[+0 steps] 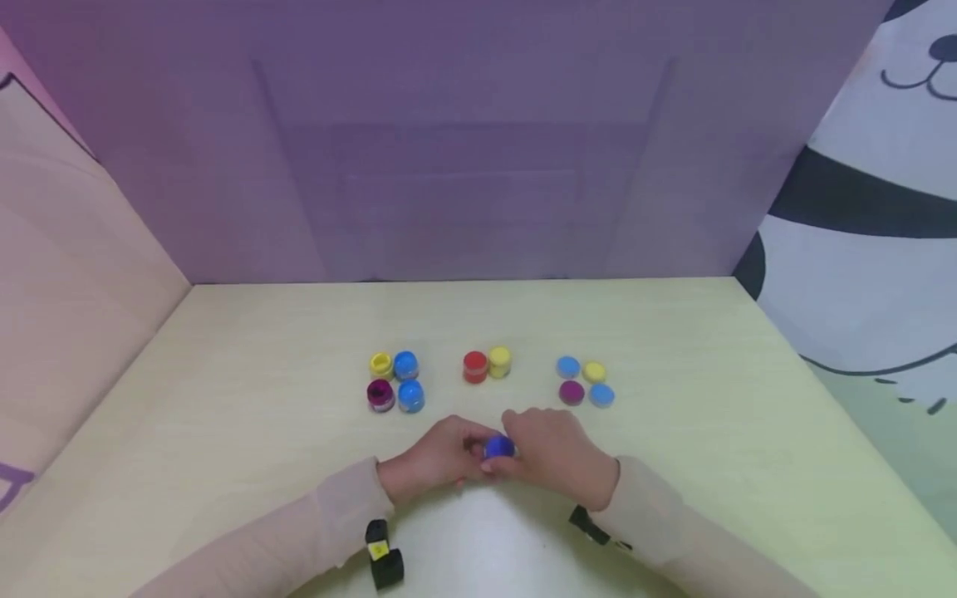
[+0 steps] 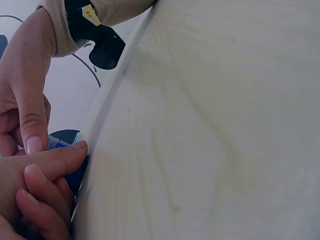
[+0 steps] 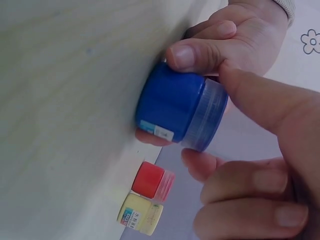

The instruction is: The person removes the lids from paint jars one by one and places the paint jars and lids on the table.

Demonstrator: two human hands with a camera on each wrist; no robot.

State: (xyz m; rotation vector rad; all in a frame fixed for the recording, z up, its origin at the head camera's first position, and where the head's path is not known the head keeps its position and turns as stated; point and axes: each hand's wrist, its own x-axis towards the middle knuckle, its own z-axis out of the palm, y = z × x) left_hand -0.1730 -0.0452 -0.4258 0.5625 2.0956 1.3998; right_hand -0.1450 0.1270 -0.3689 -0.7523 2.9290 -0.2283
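Note:
A small jar of blue paint [image 3: 170, 102] with a clear, blue-tinted screw lid [image 3: 205, 117] is held between both hands. My left hand [image 1: 441, 453] grips the jar's body, its thumb along one side and a finger showing under the other. My right hand [image 1: 561, 453] has its thumb and fingers around the lid, which is on the jar. From above, the blue jar top [image 1: 498, 448] shows between the two hands. In the left wrist view, the jar is mostly hidden behind the fingers.
Beyond the hands stand a red jar [image 1: 474, 367] and a pale yellow jar [image 1: 500, 362], both lidded. Left of them is a group of yellow, purple [image 1: 380, 396] and blue jars [image 1: 410, 396]. Several loose lids, blue, yellow and purple [image 1: 571, 393], lie at right. A purple panel [image 1: 463, 199] rises behind.

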